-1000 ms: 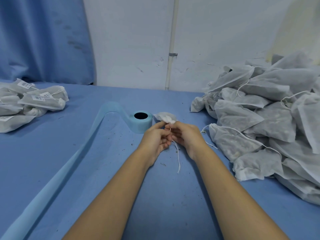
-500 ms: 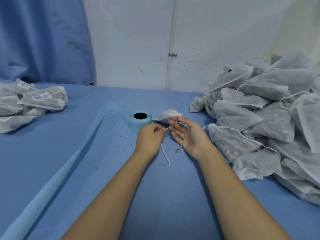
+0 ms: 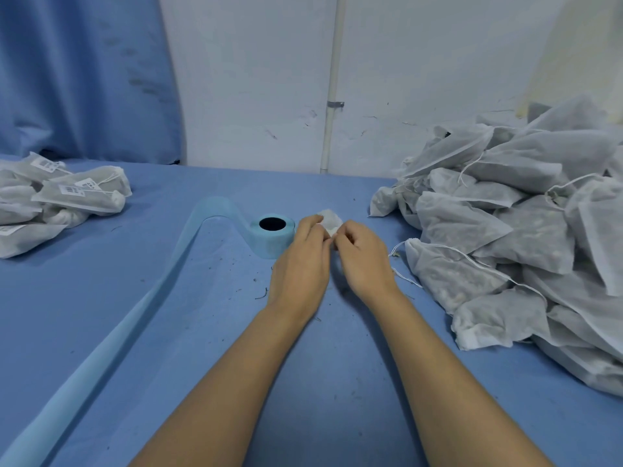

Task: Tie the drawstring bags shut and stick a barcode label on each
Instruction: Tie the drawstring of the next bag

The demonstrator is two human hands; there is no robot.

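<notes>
Cloth first: gripped the white non-woven drawstring bag at its neck with left hand and right hand, fingers curled, beside the pale-blue label roll on the blue table. Held close together, likely for knotting.

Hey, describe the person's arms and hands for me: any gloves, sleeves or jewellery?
The left forearm and right forearm are bare down to the bottom edge of the picture; no sleeve shows. The left hand and right hand wear no gloves, and no watch, bracelet or ring is visible on the sides facing the camera.
</notes>
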